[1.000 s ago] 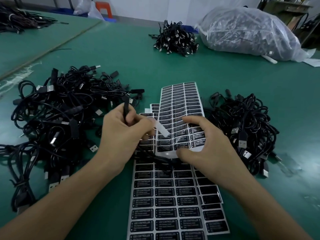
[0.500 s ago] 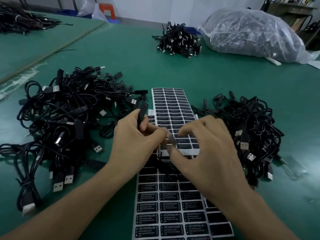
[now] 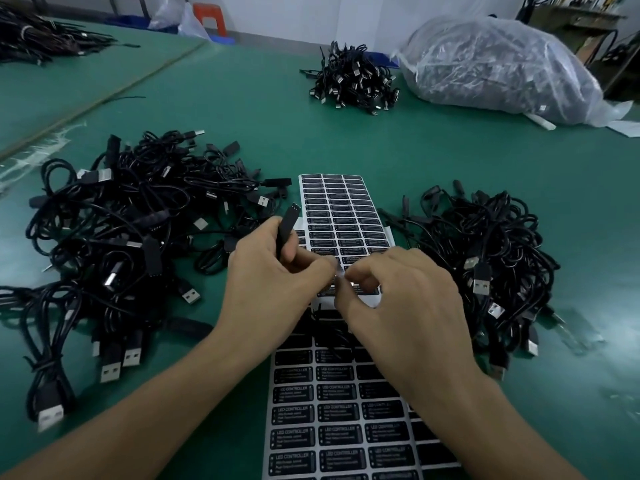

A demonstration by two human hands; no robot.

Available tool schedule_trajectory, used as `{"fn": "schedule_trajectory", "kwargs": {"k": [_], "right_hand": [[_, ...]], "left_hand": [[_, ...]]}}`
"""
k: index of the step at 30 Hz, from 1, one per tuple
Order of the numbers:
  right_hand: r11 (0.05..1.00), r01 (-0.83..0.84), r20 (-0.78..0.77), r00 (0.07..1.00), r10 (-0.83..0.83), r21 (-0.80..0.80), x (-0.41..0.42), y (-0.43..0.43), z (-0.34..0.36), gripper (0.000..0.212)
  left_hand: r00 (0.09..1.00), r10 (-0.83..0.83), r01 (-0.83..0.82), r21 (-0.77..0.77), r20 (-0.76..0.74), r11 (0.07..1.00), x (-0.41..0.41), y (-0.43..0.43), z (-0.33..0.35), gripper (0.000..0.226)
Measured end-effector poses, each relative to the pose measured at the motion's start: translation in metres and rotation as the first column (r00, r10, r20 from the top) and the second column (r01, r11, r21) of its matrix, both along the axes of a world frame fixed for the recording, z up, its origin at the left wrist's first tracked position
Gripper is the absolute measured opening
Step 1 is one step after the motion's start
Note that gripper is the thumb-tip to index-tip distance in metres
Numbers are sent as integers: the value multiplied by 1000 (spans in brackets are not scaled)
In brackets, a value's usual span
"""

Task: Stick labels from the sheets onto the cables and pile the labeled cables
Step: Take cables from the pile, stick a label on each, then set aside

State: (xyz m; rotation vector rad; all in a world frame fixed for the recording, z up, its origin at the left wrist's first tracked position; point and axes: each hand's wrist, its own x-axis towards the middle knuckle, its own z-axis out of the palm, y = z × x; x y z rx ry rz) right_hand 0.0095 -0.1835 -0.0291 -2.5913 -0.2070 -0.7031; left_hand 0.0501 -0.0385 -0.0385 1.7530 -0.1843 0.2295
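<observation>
My left hand (image 3: 273, 289) grips a black cable controller (image 3: 287, 225), whose connector end sticks up past my fingers. My right hand (image 3: 405, 306) pinches a small label (image 3: 338, 271) between thumb and forefinger, right against my left fingertips. Both hands hover over sheets of black labels (image 3: 341, 216) that lie lengthwise on the green table (image 3: 381, 140). A second label sheet (image 3: 332, 414) lies nearer me, between my forearms. A large tangle of black USB cables (image 3: 121, 244) lies on the left, and a smaller pile of black cables (image 3: 485, 258) lies on the right.
At the back of the table sits another heap of cables (image 3: 353, 81) and a big clear plastic bag full of cables (image 3: 498, 67). More cables (image 3: 45, 39) lie on a neighbouring table at far left. An orange stool (image 3: 209, 17) stands beyond.
My right hand has lifted off the label sheet and come up to my left fingertips with a peeled label. The bent upper sheet has settled flat. The left hand has barely moved.
</observation>
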Motion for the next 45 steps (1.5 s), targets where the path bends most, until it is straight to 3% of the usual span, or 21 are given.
{"fn": "schedule_trajectory", "kwargs": {"k": [7, 17, 25, 37, 40, 42, 45], "right_hand": [[992, -50, -31, 998, 54, 116, 6, -10, 0, 7], [998, -18, 47, 999, 15, 63, 6, -8, 2, 28], [999, -29, 122, 992, 27, 14, 4, -3, 1, 23], [999, -7, 50, 999, 9, -37, 6, -1, 1, 7], [996, -5, -27, 1000, 7, 93, 6, -5, 2, 10], [943, -6, -63, 998, 29, 334, 9, -10, 2, 13], [695, -27, -99, 985, 141, 719, 12, -13, 9, 14]], "left_hand": [[990, -137, 133, -140, -22, 981, -3, -3, 1, 45], [991, -113, 98, -177, -75, 979, 1, -1, 0, 38], [998, -34, 30, -86, -47, 996, 2, -1, -6, 36], [1000, -9, 8, -37, -22, 999, -2, -3, 2, 40], [997, -55, 46, -161, -53, 986, -3, -4, 2, 33], [992, -104, 85, -213, -78, 973, -3, -5, 3, 27], [989, -127, 109, -213, -75, 971, -2, -4, 2, 25]]}}
